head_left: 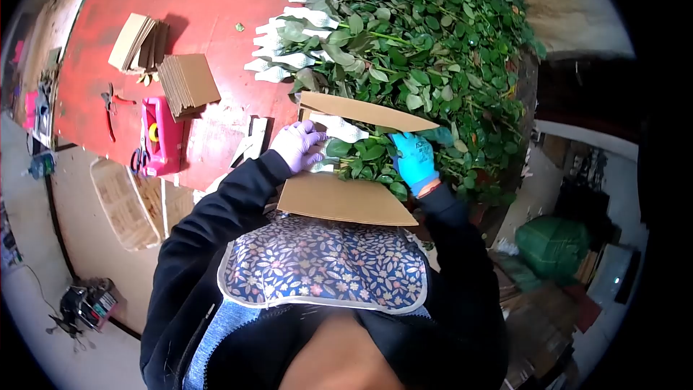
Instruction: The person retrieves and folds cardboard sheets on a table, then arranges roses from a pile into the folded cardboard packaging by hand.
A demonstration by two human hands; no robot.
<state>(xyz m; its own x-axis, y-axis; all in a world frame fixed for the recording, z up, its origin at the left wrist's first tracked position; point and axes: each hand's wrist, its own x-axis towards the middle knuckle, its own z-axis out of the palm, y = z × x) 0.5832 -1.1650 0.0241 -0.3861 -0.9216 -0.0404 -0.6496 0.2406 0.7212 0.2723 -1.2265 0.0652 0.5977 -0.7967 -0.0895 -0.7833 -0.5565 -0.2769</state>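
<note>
bright centre | glare on red table (pixel 216 22) | dark corners | edges bent by lens

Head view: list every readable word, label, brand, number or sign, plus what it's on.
No text is legible.
Blue glove, right hand: dark print on the back, too small and blurred to quote.
Pink tape holder: no readable text.
Front cardboard: no print seen.
Dark device, lower left: too small and blurred to tell.
</note>
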